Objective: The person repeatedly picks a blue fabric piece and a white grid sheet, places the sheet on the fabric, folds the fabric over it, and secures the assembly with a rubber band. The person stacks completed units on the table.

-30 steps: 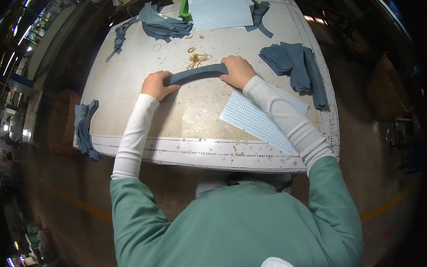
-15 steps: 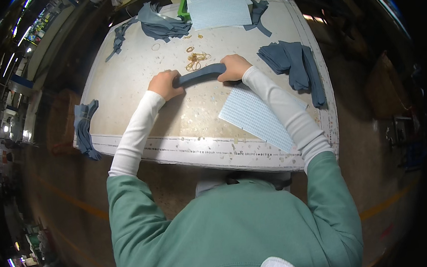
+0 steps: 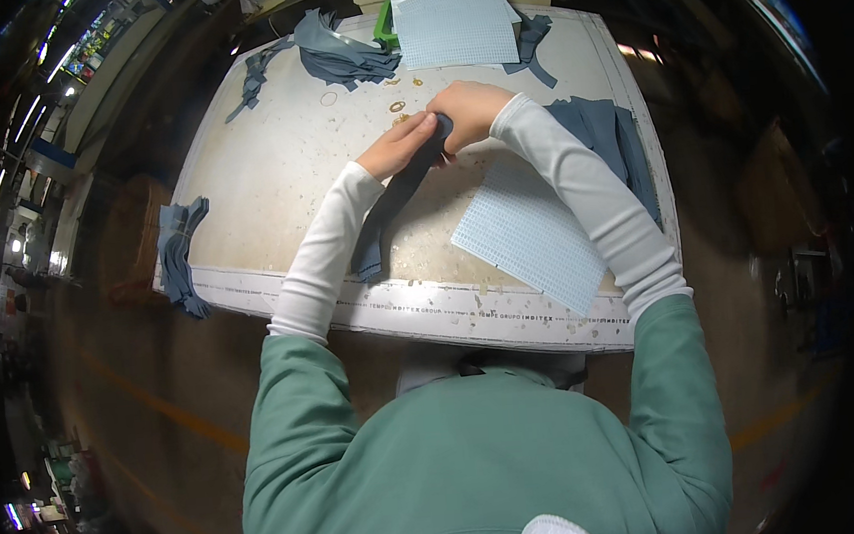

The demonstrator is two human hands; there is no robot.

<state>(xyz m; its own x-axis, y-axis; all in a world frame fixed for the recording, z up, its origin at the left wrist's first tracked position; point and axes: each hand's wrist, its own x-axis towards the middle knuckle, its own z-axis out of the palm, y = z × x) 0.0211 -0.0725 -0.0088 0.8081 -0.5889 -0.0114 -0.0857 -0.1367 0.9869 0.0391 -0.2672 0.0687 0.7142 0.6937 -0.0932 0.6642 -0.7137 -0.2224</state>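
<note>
A stack of dark blue-grey fabric strips (image 3: 397, 204) slants over the table, its far end between my hands and its near end hanging down toward the table's front edge. My left hand (image 3: 398, 150) pinches the strips close to that far end, thumb and fingers pressed on them. Right beside it, my right hand (image 3: 473, 112) curls round the very end, with the two hands touching or nearly so. Behind my hands lies a heap of yellowish rubber bands, now mostly hidden; one loose rubber band (image 3: 397, 106) shows just beyond.
Bundled strips (image 3: 181, 256) hang over the left edge. More strips lie in a fanned pile (image 3: 340, 51) at the back and a pile (image 3: 606, 142) at the right, partly behind my right forearm. Printed light-blue sheets (image 3: 530, 234) rest near right; others (image 3: 456, 24) cover a green tray (image 3: 385, 24).
My left hand has slid along to meet the right hand at one end. The strips, earlier held level between both hands, now trail toward me.
</note>
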